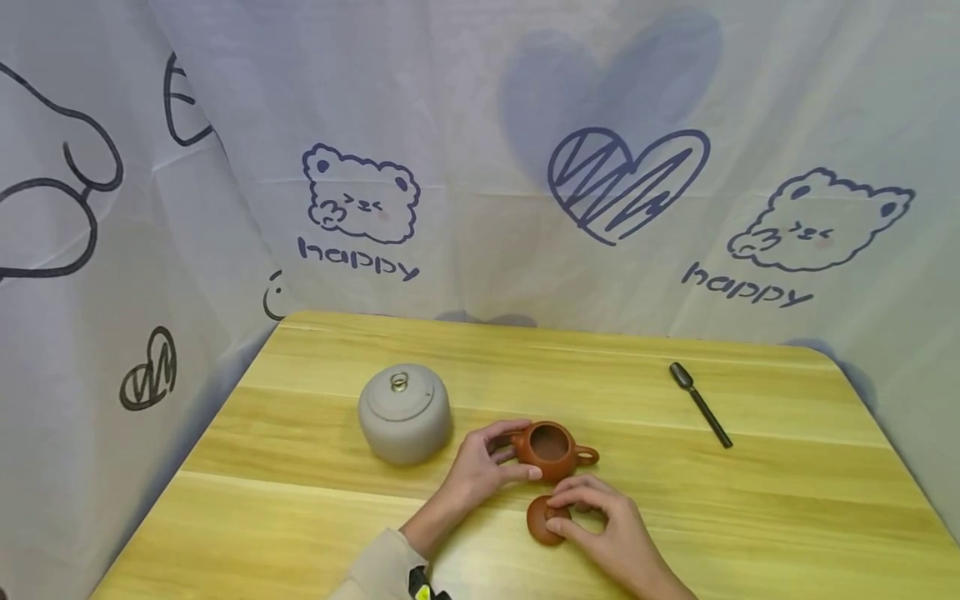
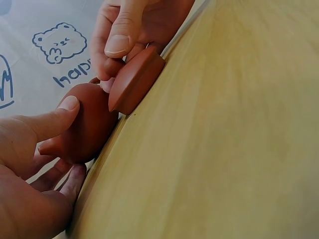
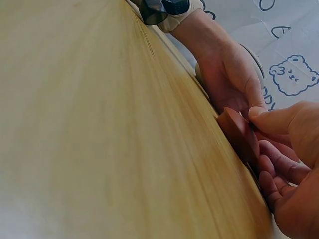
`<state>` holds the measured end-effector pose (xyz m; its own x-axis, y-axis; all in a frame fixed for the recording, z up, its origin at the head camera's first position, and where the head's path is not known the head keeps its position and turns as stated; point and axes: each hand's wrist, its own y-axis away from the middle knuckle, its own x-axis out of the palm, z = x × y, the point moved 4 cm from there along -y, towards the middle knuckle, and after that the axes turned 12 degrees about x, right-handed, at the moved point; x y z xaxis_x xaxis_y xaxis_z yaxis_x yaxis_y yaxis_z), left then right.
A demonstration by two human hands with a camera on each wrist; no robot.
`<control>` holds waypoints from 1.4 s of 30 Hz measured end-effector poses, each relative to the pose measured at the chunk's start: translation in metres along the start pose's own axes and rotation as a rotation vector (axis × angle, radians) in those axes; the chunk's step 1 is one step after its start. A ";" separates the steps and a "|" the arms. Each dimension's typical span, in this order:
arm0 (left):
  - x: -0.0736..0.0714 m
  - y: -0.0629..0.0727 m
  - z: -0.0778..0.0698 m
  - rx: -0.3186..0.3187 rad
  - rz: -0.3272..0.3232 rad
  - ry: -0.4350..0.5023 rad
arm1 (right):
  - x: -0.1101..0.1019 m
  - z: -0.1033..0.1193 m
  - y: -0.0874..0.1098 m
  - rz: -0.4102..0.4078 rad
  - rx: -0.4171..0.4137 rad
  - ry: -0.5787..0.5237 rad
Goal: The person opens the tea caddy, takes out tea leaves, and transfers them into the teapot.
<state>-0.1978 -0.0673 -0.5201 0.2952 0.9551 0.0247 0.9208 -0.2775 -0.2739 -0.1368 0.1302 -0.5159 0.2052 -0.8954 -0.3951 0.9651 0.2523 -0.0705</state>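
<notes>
A reddish-brown clay teapot (image 1: 556,472) stands uncovered on the table, its dark inside facing up and its loop handle pointing right. Around its spout side my left hand (image 1: 477,465) holds it, thumb on the near wall and fingers behind. Just in front of the pot is its round lid (image 1: 542,527), which my right hand (image 1: 611,527) pinches by the knob between thumb and fingers. In the left wrist view the lid (image 2: 137,82) sits at or very close to the tabletop, beside the teapot (image 2: 92,117). The right wrist view hides most of the pot behind the lid (image 3: 237,130) and hands.
A grey lidded jar (image 1: 405,425) with a small metal ring on top stands left of the teapot. Toward the right back lies a dark, narrow scoop (image 1: 701,406). White cloth with printed drawings (image 1: 480,217) hangs behind the wooden table (image 1: 300,400).
</notes>
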 end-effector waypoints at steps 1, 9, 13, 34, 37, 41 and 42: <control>0.000 0.000 0.000 0.000 0.001 -0.005 | 0.000 0.000 0.000 0.000 0.002 -0.001; 0.000 0.000 0.000 -0.002 -0.004 -0.003 | -0.001 0.004 0.000 -0.008 0.004 -0.007; 0.000 0.000 0.000 0.000 -0.003 0.004 | -0.001 0.005 0.001 -0.010 -0.006 -0.024; -0.001 0.001 -0.009 -0.002 -0.001 -0.107 | -0.022 0.034 -0.014 -0.030 -0.109 -0.070; -0.001 0.001 -0.012 0.009 0.001 -0.128 | -0.025 0.039 -0.018 -0.039 -0.126 -0.076; -0.001 0.002 -0.016 0.024 -0.001 -0.143 | -0.030 0.046 -0.024 -0.045 -0.132 -0.100; -0.001 0.002 -0.018 0.029 -0.001 -0.147 | -0.031 0.047 -0.025 -0.046 -0.129 -0.107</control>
<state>-0.1915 -0.0709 -0.5037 0.2519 0.9609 -0.1153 0.9128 -0.2755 -0.3016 -0.1593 0.1339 -0.4588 0.1841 -0.9394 -0.2893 0.9464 0.2489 -0.2059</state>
